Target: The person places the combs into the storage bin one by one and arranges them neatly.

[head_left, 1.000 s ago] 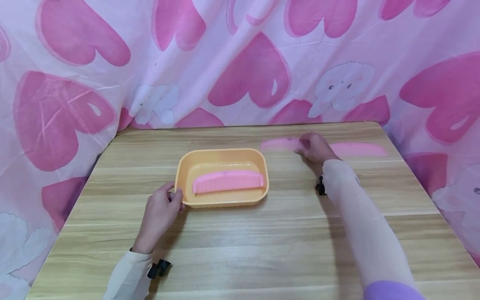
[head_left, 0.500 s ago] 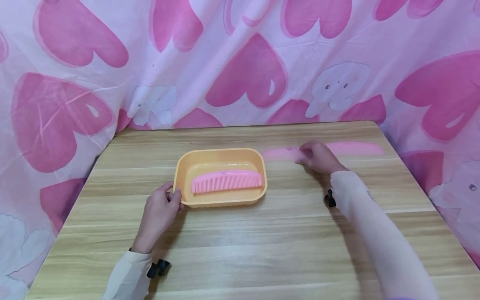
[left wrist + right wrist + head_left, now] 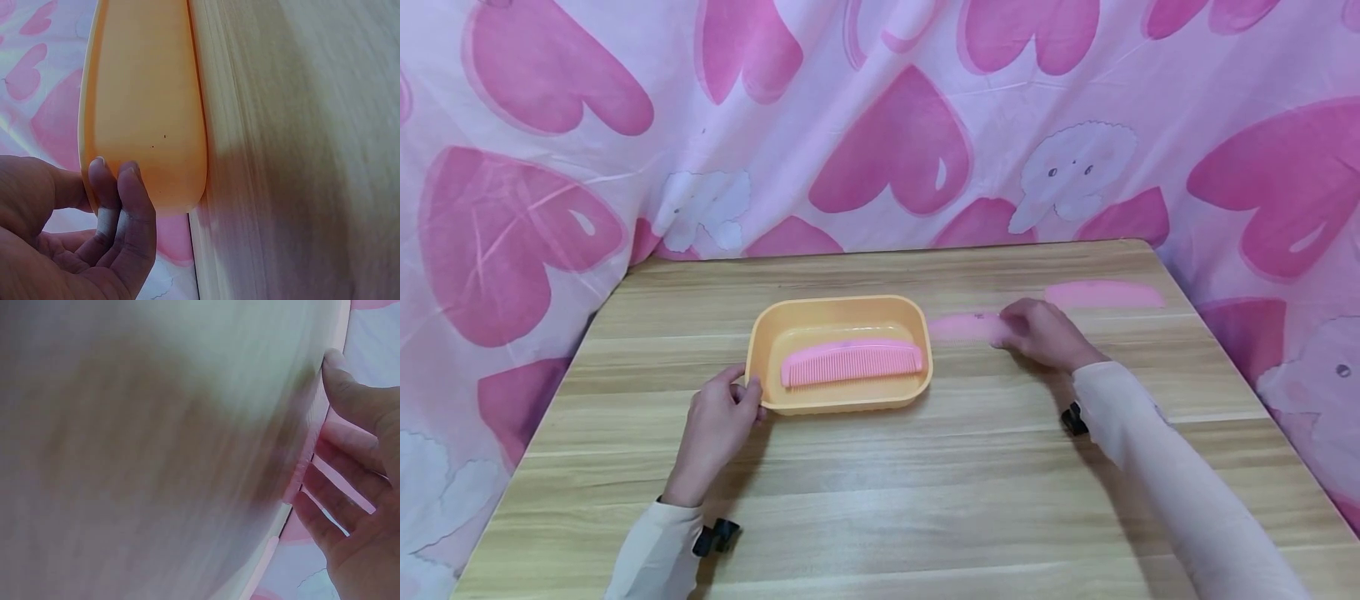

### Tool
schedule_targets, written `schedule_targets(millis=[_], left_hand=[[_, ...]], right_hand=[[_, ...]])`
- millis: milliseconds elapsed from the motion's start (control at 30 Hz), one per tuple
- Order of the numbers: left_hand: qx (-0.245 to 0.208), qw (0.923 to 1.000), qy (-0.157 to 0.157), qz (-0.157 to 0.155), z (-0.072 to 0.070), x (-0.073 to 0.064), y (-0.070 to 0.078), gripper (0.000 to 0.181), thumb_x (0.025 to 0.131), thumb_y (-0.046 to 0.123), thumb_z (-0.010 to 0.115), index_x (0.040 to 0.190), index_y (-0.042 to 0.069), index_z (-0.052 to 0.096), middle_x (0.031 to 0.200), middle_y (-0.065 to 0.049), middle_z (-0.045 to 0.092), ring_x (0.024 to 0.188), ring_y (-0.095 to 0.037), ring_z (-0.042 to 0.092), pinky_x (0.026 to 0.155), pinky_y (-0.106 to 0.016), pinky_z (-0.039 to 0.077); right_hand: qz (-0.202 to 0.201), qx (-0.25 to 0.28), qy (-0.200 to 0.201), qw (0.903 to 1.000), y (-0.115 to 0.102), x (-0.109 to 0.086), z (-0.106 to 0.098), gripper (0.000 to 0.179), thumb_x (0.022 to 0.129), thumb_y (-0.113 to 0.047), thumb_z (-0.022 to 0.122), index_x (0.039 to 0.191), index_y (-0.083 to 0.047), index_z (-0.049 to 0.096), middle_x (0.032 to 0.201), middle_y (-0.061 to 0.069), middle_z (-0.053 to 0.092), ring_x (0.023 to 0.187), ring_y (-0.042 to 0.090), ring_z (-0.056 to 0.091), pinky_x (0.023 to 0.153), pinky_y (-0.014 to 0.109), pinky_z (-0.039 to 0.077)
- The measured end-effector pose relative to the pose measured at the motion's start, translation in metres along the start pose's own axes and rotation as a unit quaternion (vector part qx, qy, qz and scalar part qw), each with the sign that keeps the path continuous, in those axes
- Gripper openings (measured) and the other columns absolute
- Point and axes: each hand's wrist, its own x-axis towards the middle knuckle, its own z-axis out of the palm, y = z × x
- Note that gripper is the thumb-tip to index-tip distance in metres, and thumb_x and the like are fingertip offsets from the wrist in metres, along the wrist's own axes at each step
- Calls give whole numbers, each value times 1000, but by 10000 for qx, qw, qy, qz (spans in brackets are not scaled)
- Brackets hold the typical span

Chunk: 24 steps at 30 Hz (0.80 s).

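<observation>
My left hand [image 3: 718, 423] grips the left end of a yellow-orange plastic tray [image 3: 835, 408], thumb and fingers on its rim. In the left wrist view, fingertips press against the wall of the tray [image 3: 144, 94]. A pink comb [image 3: 852, 364] lies inside, teeth towards me. Right of the tray, my right hand [image 3: 1043, 333] holds a second pink comb [image 3: 964, 327] by its right part, which the fingers partly hide. The right wrist view shows this comb [image 3: 301, 469] edge-on between thumb and fingers, low over the wood; whether it touches the table I cannot tell.
A third pink comb [image 3: 1105, 293] lies near the far right corner of the wooden table [image 3: 880, 508]. A pink heart-patterned cloth [image 3: 895, 150] hangs behind and along both sides of the table.
My right hand has drawn the second comb towards me from near the table's back, down to beside the tray's right end. The left hand and tray have stayed in place.
</observation>
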Motion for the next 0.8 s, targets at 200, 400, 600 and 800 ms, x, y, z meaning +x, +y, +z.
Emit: schedule_targets(millis=[200, 400, 600, 800], left_hand=[[-16, 10000, -55, -37, -1, 1, 2, 46, 103, 17, 51, 142, -7, 50, 72, -5, 67, 61, -16, 61, 47, -26, 41], [-13, 9999, -80, -65, -1, 1, 2, 45, 103, 17, 51, 142, -7, 50, 72, -5, 67, 62, -16, 61, 48, -26, 41], [-12, 10000, -50, -29, -1, 1, 1, 44, 103, 17, 51, 141, -5, 51, 71, -5, 66, 61, -16, 60, 48, -26, 41], [-9, 10000, -11, 3, 0, 1, 0, 43, 103, 17, 51, 140, -5, 53, 70, -4, 66, 60, -16, 59, 48, -27, 41]], right_hand=[[-461, -148, -17, 9988, -1, -5, -4, 41, 84, -13, 82, 115, 10, 68, 113, 25, 68, 108, 39, 63, 96, 54, 48], [-430, -24, -149, 9990, -1, -4, -7, 49, 80, -18, 87, 116, 10, 68, 109, 21, 67, 94, 31, 60, 85, 47, 51], [-289, 100, -433, 9986, 1, 2, -6, 56, 84, -23, 85, 124, 10, 65, 115, 22, 60, 95, 30, 55, 85, 45, 48], [-14, 426, -674, 9968, 3, 7, -8, 57, 85, -28, 83, 125, 8, 65, 110, 17, 58, 93, 27, 53, 84, 43, 48]])
